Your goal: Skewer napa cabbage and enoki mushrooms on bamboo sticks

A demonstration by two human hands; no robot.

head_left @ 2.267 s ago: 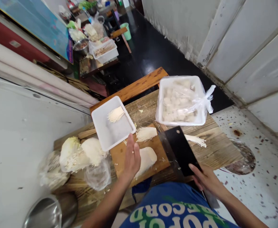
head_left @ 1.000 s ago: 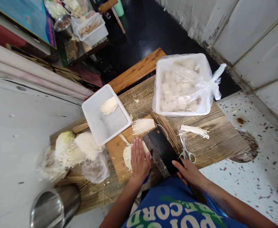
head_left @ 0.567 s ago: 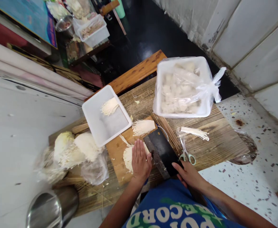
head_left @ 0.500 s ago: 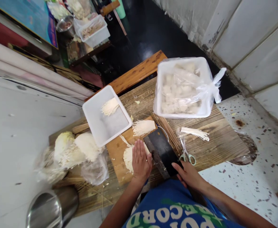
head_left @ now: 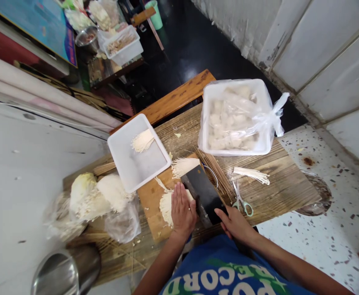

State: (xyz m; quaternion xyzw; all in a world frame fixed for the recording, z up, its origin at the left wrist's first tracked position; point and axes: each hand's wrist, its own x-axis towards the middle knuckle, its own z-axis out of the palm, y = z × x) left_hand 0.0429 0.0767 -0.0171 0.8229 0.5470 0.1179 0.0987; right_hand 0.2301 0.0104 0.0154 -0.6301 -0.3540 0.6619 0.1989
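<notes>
The left hand [head_left: 183,211] is lying flat, fingers extended, pressing the enoki bundle [head_left: 167,203] on the cutting board [head_left: 150,200]. The right hand [head_left: 235,223] is gripping the cleaver [head_left: 202,193] beside that bundle.

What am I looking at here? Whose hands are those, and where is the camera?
The camera sits on a person's head and looks down, so you see their own two arms. The left hand presses flat on a bunch of thin white mushrooms lying on a wooden cutting board. The right hand holds a big dark cleaver right beside that bunch. On the wooden table there is also a white tray with a few mushrooms in it, a bagged tub of pale food, small scissors, and more mushrooms in plastic.
</notes>
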